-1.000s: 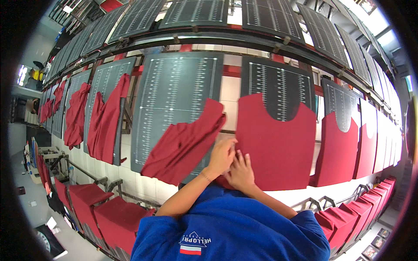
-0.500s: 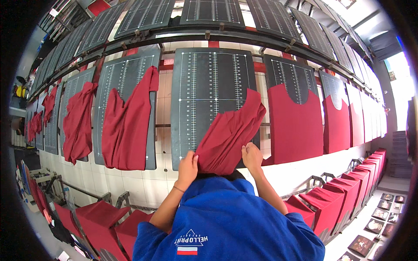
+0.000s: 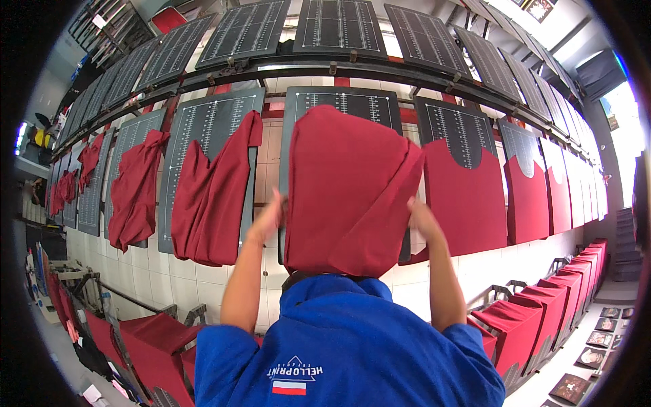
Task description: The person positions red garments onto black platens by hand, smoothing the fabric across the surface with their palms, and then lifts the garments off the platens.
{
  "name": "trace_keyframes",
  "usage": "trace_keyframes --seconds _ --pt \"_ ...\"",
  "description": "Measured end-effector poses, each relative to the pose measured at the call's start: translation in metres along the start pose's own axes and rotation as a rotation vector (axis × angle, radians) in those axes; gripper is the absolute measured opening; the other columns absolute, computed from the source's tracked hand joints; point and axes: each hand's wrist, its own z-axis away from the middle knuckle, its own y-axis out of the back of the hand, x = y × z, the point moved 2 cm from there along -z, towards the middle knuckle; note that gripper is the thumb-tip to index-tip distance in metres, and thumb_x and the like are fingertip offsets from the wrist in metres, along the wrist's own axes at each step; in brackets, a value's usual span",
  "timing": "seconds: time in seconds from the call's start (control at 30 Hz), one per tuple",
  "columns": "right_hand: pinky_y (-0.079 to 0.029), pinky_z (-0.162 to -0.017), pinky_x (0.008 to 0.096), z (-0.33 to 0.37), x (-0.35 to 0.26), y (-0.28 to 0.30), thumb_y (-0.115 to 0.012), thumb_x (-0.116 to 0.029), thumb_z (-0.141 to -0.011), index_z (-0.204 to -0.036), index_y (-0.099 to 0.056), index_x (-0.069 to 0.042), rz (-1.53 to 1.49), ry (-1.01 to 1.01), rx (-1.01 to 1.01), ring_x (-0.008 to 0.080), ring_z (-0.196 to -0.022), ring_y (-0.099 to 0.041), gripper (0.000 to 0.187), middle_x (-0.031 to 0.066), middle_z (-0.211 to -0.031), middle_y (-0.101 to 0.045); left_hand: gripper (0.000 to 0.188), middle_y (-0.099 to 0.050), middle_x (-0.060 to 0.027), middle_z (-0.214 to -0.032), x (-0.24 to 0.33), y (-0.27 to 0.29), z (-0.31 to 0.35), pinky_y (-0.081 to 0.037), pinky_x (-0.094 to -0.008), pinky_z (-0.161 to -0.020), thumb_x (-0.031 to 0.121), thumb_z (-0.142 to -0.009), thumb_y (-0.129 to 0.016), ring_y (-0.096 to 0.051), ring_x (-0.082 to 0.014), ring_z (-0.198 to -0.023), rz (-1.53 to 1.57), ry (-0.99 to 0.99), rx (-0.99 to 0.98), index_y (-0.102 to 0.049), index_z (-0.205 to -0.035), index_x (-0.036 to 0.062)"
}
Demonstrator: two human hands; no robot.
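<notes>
A maroon fabric piece (image 3: 349, 190), looking like a cut garment panel, lies loosely spread over the dark board (image 3: 380, 102) in front of me. A diagonal fold runs down its right part, and its near end hangs close to my body. Just off the cloth's left edge is my left hand (image 3: 268, 218), blurred, with its fingers stretched forward. My right hand (image 3: 424, 220) is at the cloth's right edge, fingertips by the fabric. Blur hides whether they pinch it.
To the right, boards carry flat maroon panels (image 3: 466, 203) with curved necklines. Crumpled maroon pieces (image 3: 210, 203) lie on boards to the left. A dark rail (image 3: 312, 66) runs behind, with another row of marked boards (image 3: 339, 27). Maroon-covered boards (image 3: 522, 312) stand behind me.
The bunched fabric has been opened out and now covers most of the board. Both hands have moved forward and apart, to either side of the cloth.
</notes>
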Motion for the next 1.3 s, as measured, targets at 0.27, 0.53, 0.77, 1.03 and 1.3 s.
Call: trace_keyframes --seconds 0.27,0.53,0.77,1.03,1.3 --pt "-0.054 -0.071 0.0410 0.109 0.029 -0.076 -0.070 -0.022 -0.090 -0.104 -0.063 -0.001 0.537 0.157 0.685 0.0297 -0.077 -0.068 0.026 0.0154 -0.085 -0.069 0.023 -0.069 -0.0020 -0.086 -0.094 -0.027 0.105 -0.051 -0.0314 -0.073 0.020 -0.102 -0.059 -0.060 -0.0109 -0.078 -0.559 -0.177 0.171 -0.069 -0.107 0.0001" --pt "-0.053 -0.078 0.0284 0.069 -0.077 -0.213 -0.056 -0.024 -0.104 -0.109 -0.062 -0.004 -0.218 -0.061 -0.435 0.0127 -0.088 -0.064 0.022 0.0021 -0.102 -0.067 0.046 -0.046 -0.0150 -0.140 -0.049 -0.138 0.109 -0.035 -0.0438 -0.113 0.011 -0.086 -0.077 -0.044 -0.0277 -0.133 -0.636 -0.792 0.228 -0.053 -0.123 0.0035" --pt "-0.060 -0.081 0.0402 -0.003 -0.274 -0.178 -0.052 -0.008 -0.099 -0.104 -0.060 -0.008 -0.769 0.210 -0.324 0.0209 -0.093 -0.069 0.010 0.0064 -0.102 -0.068 0.059 -0.064 -0.0288 -0.124 -0.047 -0.167 -0.020 -0.047 -0.0422 -0.103 0.027 -0.088 -0.075 -0.059 -0.0334 -0.126 -0.389 -0.577 0.116 -0.055 -0.132 -0.0067" --pt "-0.056 -0.093 0.0461 0.066 -0.453 -0.008 -0.043 -0.020 -0.100 -0.110 -0.058 0.001 -0.724 0.701 -0.169 0.0255 -0.095 -0.069 0.028 0.0111 -0.105 -0.070 0.020 -0.066 -0.0021 -0.092 0.220 -0.104 0.017 -0.051 -0.0278 -0.079 0.014 -0.103 -0.055 -0.061 -0.0119 -0.085 -0.277 -1.076 0.349 -0.064 -0.114 0.0000" --pt "-0.060 -0.081 0.0411 0.164 -0.417 -0.062 -0.053 -0.026 -0.103 -0.104 -0.063 -0.005 -0.825 0.849 -0.230 0.0222 -0.088 -0.072 0.023 0.0093 -0.097 -0.071 0.103 -0.020 -0.0246 -0.163 0.218 -0.299 0.047 -0.025 -0.0466 -0.121 0.038 -0.079 -0.085 -0.028 -0.0419 -0.147 -0.511 -1.157 0.280 -0.027 -0.157 0.0063"
